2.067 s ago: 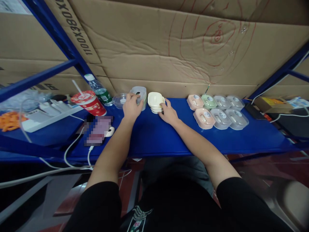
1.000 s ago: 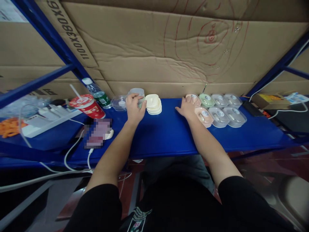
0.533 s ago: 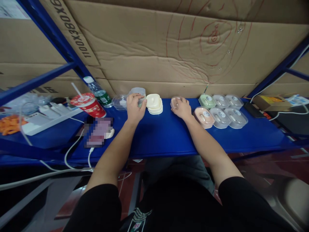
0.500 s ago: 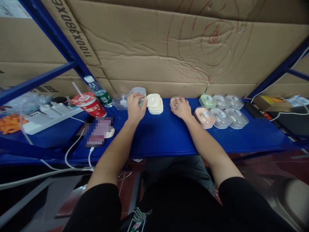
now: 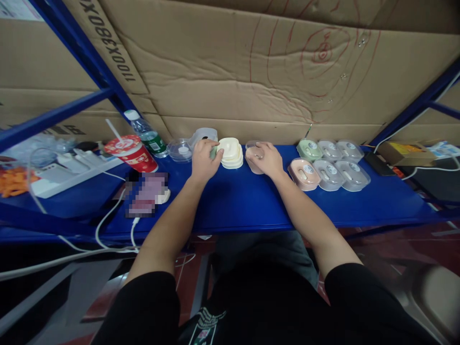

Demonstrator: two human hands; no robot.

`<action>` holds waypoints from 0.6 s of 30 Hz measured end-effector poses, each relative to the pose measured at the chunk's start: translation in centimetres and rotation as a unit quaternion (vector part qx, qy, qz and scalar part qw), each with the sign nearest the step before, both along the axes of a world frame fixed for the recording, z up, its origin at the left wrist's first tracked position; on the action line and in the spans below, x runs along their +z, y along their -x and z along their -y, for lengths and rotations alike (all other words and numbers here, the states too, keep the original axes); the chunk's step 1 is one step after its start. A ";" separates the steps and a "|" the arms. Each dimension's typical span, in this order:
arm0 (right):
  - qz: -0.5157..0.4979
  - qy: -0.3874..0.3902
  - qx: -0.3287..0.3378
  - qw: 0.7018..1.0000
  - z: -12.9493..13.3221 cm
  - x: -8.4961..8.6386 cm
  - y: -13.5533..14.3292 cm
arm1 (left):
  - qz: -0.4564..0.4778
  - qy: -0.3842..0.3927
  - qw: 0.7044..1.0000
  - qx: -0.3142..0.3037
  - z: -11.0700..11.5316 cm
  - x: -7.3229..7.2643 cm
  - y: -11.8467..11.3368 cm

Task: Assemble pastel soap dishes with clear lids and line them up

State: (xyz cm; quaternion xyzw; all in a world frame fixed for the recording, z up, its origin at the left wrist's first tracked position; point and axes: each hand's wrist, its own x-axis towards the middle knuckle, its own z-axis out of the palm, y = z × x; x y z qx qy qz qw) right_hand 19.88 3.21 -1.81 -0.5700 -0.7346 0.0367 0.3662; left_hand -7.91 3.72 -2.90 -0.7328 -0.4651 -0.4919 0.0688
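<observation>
A stack of cream, rounded-square lids [image 5: 230, 153] stands on the blue tabletop in front of me. At its left edge is my left hand [image 5: 205, 160], thumb and fingers apart, fingertips close to or touching the top lid. Something small and greenish shows between those fingers, too unclear to name. To the right of the stack, my right hand [image 5: 268, 159] has its fingers over a clear plastic container [image 5: 252, 165] and grips it; the hand partly hides it. Behind my left hand are a translucent container [image 5: 204, 135] and a clear round-edged lid [image 5: 178, 152].
Several lidded containers [image 5: 328, 175], grey, green and peach, stand in two rows on the right. A red paper cup [image 5: 138, 158], a water bottle [image 5: 153, 141], a blurred-out flat object [image 5: 147, 194] and a power strip [image 5: 72, 177] are on the left. Cardboard [image 5: 215, 72] rises behind.
My right hand has shifted slightly left with the clear container, nearer the cream stack. My left hand has moved a little right, its fingertips coming to the stack's edge.
</observation>
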 end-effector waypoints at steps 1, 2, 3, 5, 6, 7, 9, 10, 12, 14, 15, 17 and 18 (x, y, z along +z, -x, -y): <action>-0.009 -0.011 0.004 1.000 0.0 0.0 0.0 | -0.001 -0.004 1.000 -0.001 0.0 0.0 0.0; -0.021 -0.027 0.010 0.999 0.0 0.1 0.0 | -0.003 -0.008 1.000 -0.001 0.0 0.0 0.0; -0.037 -0.047 0.021 0.998 0.1 0.2 -0.1 | -0.007 -0.010 1.000 -0.003 0.1 0.0 0.0; -0.072 -0.093 0.073 0.990 0.3 0.5 -0.1 | -0.020 -0.004 1.000 -0.013 0.2 0.1 -0.1; -0.086 -0.111 0.112 0.984 0.5 0.6 -0.1 | -0.027 0.001 0.999 -0.024 0.3 0.2 -0.1; -0.095 -0.123 0.155 0.976 0.7 0.7 0.0 | -0.036 0.006 0.999 -0.037 0.5 0.3 -0.2; -0.101 -0.133 0.227 0.959 1.2 0.7 0.3 | -0.053 0.014 0.997 -0.063 0.9 0.5 -0.5; -0.101 -0.133 0.251 0.954 1.4 0.6 0.6 | -0.061 0.014 0.995 -0.073 1.1 0.6 -0.6; -0.105 -0.128 0.274 0.947 1.6 0.4 1.2 | -0.068 0.010 0.994 -0.081 1.4 0.8 -0.7; -0.122 -0.121 0.274 0.946 1.7 0.0 1.5 | -0.045 0.004 0.998 -0.051 1.4 1.1 -0.2; -0.132 -0.118 0.266 0.947 1.6 -0.1 1.6 | -0.013 0.001 1.000 -0.016 1.3 1.3 0.3; -0.141 -0.114 0.235 0.955 1.3 -0.2 1.3 | 0.087 0.010 0.994 0.072 0.8 1.8 1.7; -0.136 -0.113 0.211 0.961 1.1 -0.2 1.1 | 0.152 0.019 0.982 0.114 0.4 2.2 2.6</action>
